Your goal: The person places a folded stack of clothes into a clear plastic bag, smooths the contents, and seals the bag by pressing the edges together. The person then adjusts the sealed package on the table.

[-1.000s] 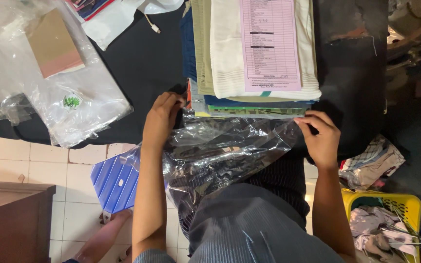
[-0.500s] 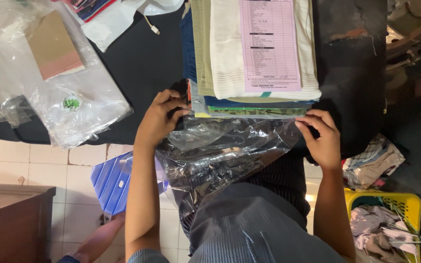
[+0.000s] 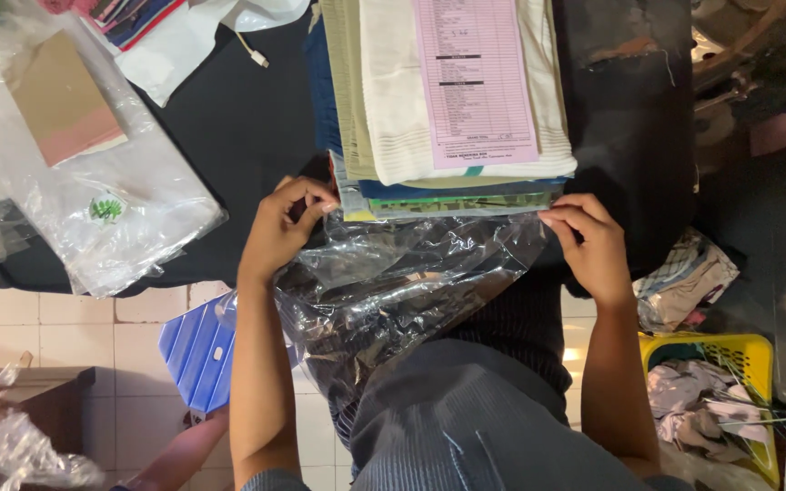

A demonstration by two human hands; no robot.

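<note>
Hands at the desk's (image 3: 229, 136) near edge: I saw the left hand (image 3: 286, 227) with its grip pinched on the upper left corner of a clear plastic bag (image 3: 393, 282), and the right hand (image 3: 593, 245) with fingers curled, grasping the bag's right corner. The bag hung crumpled between both hands, just below a stack of folded clothes (image 3: 448, 118) topped by a pink sheet (image 3: 475, 82).

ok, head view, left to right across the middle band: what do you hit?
Clear bags with a card insert → left hand → crinkled clear plastic bag held open under the stack of folded clothes → right hand → bundle of cloth.
</note>
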